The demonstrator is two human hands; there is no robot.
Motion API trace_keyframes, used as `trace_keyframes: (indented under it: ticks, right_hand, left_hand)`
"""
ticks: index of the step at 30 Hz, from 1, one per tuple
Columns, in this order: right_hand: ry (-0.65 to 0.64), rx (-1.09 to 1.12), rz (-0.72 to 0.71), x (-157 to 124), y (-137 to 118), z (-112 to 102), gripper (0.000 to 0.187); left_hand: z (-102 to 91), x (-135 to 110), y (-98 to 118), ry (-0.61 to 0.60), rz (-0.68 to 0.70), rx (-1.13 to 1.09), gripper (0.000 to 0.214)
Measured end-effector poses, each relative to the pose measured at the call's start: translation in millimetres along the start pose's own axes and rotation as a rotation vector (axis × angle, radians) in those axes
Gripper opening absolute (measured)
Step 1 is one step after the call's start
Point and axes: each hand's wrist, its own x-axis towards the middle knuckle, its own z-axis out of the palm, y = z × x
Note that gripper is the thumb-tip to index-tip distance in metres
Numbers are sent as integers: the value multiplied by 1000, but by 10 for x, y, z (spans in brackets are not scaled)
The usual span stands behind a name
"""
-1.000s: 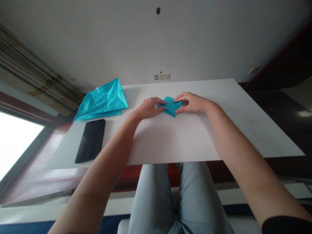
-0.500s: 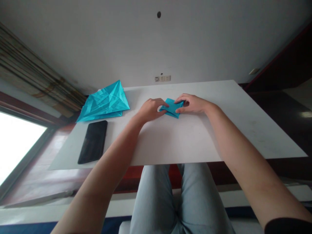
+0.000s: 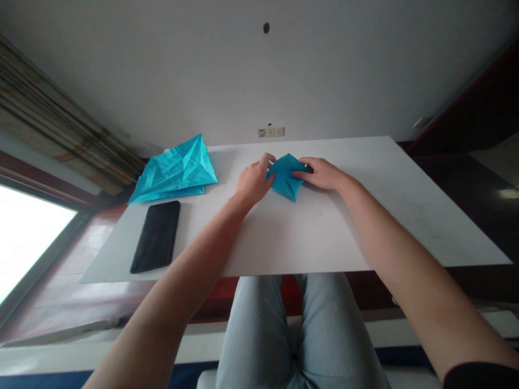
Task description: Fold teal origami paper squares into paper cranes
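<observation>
In the head view, the left hand point(image 3: 254, 181) is partly closed, its thumb on the near face of a small, folded, bright turquoise paper piece point(image 3: 285, 168) and its fingers curled behind the left edge. The right hand point(image 3: 324, 174) pinches the opposite edge, thumb in front and fingers behind, the rest of the hand loosely bent. The paper piece thus sits between the two hands, gripped from both sides, with one point directed away from the person and another directed toward them. Whether its underside touches the white rectangular tabletop point(image 3: 308, 237) beneath the hands I cannot tell.

Well to the left of the left hand lie large, creased, bright turquoise paper sheets point(image 3: 176, 170), folded and overlapping. Nearer the person than those sheets, left of the left forearm, lies a flat black rectangular phone point(image 3: 156, 237). Beyond both hands, on the plain grey wall point(image 3: 182, 70), is a row of small, pale, square sockets point(image 3: 271, 132).
</observation>
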Motion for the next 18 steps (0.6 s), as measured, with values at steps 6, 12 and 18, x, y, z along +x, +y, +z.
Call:
trace_keyframes:
  ticks: [6,12,18]
  right_hand:
    - [66,-142,-50,93,95,94,11]
    - [133,-267,-31,116,104,202,17]
    - [53,-310,-95,135,96,188,21]
  left_hand:
    - [39,9,11,-38,-60,5,37]
    - [87,-19,37,-32,11,-16,55]
    - [5,-36,125,-9,174,-24,33]
